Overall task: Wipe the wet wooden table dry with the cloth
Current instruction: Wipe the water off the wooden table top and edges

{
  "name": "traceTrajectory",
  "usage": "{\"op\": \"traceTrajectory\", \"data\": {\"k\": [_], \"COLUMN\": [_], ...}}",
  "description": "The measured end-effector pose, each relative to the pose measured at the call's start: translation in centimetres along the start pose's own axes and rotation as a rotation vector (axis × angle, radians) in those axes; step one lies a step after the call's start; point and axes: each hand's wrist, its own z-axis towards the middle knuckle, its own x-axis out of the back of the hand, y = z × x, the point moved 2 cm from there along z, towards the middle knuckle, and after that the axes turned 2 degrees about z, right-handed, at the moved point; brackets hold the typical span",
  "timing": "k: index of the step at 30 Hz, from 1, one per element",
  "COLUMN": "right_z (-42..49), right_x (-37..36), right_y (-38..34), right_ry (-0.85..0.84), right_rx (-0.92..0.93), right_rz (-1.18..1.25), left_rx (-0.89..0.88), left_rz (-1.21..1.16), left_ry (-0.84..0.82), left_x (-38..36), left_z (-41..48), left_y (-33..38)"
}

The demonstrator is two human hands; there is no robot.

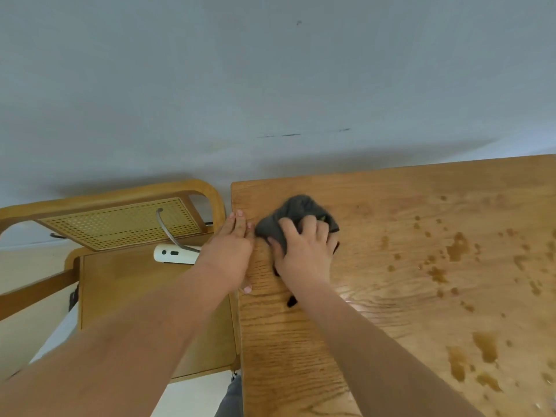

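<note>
I can read no text, label, brand or number anywhere here; the white device (176,254) on the chair shows only two dark marks, not letters.

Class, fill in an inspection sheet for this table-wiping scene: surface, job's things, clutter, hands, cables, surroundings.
Surface: wooden table, dark wet patches across its right side.
Job's things: grey cloth, bunched near the table's far left corner.
Clutter: nothing seen on the table.
Hands: right hand pressing on the cloth; left hand flat at the table's left edge.
Cables: grey cable running to a white power strip on the chair.
Surroundings: wooden cane-backed chair; plain wall.
</note>
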Motion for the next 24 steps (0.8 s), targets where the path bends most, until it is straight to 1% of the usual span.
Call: {"op": "traceTrajectory", "data": {"k": [3, 5, 6, 7, 8, 11, 13, 14, 16, 18, 20, 22, 24], "right_z": [-4.1, -4.7, -4.3, -3.6, -2.8, -1.9, -3.4, -4.7, -7.7, -10.6, -11.9, -11.4, -9.2], "right_x": [-0.1, 0.9, 1.5, 2.2, 2.9, 4.0, 3.7, 3.4, 2.8, 2.7, 3.4, 4.3, 5.1], "right_y": [0.5, 3.1, 4.9, 6.8, 8.8, 13.3, 13.5, 13.0, 12.3, 12.8, 14.7, 17.1, 19.5], "right_ry": [-0.036, -0.075, -0.099, -0.108, -0.107, -0.090, -0.044, -0.042, -0.060, -0.069, -0.080, -0.112, -0.148], "right_rx": [0.184, 0.319, 0.340, 0.313, 0.241, -0.049, -0.123, -0.119, -0.033, 0.104, 0.258, 0.393, 0.456], "right_rz": [-0.011, -0.042, -0.076, -0.108, -0.134, -0.107, -0.105, -0.100, -0.085, -0.089, -0.083, -0.093, -0.121], "left_rx": [0.004, 0.016, 0.027, 0.044, 0.066, 0.127, 0.114, 0.081, -0.006, -0.056, -0.036, 0.015, 0.035], "left_rz": [-0.003, 0.006, 0.016, 0.022, 0.018, 0.035, 0.062, 0.045, -0.033, -0.067, -0.017, 0.015, 0.018], "left_ry": [-0.004, -0.018, -0.025, -0.029, -0.032, -0.001, 0.059, 0.078, 0.075, 0.043, -0.011, -0.043, -0.040], "left_x": [-0.1, 0.1, 0.4, 0.5, 0.7, 0.7, 0.8, 1.0, 1.5, 1.8, 1.5, 0.8, 0.5], "left_z": [-0.3, -0.5, -0.6, -0.7, -0.8, -1.4, -1.8, -1.9, -1.9, -1.7, -1.4, -1.3, -1.2], "left_y": [-0.2, -0.1, 0.2, 0.5, 0.8, 2.3, 4.4, 5.8, 8.9, 11.8, 13.9, 15.1, 15.3]}}
